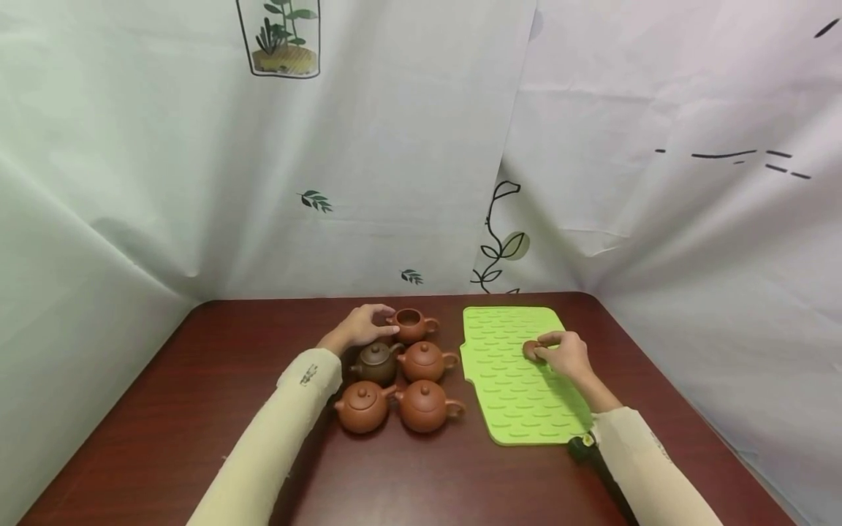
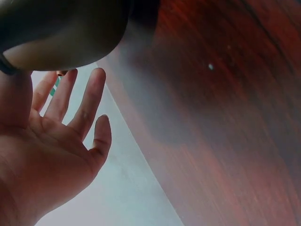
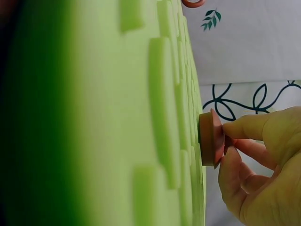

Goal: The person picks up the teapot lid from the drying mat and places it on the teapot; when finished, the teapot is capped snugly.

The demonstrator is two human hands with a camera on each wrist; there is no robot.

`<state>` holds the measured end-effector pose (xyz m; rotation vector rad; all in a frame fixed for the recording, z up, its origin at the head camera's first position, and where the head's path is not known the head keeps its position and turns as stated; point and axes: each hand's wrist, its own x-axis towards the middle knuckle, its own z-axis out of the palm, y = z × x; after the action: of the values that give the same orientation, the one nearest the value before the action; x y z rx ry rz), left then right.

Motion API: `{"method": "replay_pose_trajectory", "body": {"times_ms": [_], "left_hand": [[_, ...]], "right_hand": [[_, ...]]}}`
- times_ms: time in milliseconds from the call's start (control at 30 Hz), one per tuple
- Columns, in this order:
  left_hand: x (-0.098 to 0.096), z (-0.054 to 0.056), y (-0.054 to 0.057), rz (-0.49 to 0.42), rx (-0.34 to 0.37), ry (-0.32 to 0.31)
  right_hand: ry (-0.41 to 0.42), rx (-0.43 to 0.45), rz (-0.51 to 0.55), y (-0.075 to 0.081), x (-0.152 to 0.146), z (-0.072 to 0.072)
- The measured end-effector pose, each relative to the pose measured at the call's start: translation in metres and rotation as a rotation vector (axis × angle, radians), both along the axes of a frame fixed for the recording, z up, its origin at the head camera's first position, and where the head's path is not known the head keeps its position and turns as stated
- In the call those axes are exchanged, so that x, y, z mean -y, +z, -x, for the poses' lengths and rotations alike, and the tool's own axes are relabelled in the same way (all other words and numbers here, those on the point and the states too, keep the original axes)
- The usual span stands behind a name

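Observation:
In the head view my left hand (image 1: pixel 360 326) is at a lidless reddish-brown teapot (image 1: pixel 411 326), thumb and forefinger on either side of its spout. Its other fingers are spread in the left wrist view, where a dark teapot (image 2: pixel 70 35) hides the thumb. My right hand (image 1: pixel 567 353) pinches the knob of a brown teapot lid (image 1: pixel 531 351) between thumb and fingers. Seen from the right wrist, that lid (image 3: pixel 210 139) has its rim against the green ridged mat (image 1: pixel 513 409).
Nearer me stand the dark brown teapot (image 1: pixel 376 363) and three lidded reddish ones, including a front-left teapot (image 1: pixel 362 409) and a front-right teapot (image 1: pixel 423 409). They share a dark red table (image 1: pixel 421 482). White printed cloth (image 1: pixel 395 146) hangs behind and at both sides.

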<state>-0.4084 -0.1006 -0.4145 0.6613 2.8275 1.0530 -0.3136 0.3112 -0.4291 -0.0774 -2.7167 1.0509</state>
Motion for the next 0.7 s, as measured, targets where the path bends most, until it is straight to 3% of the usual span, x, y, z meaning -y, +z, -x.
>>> {"method": "replay_pose_trajectory", "body": {"times_ms": [700], "left_hand": [[-0.0048, 0.0016, 0.0019, 0.094, -0.056, 0.078]], "right_hand": [[-0.017, 0.015, 0.016, 0.0009, 0.0051, 0.0016]]}}
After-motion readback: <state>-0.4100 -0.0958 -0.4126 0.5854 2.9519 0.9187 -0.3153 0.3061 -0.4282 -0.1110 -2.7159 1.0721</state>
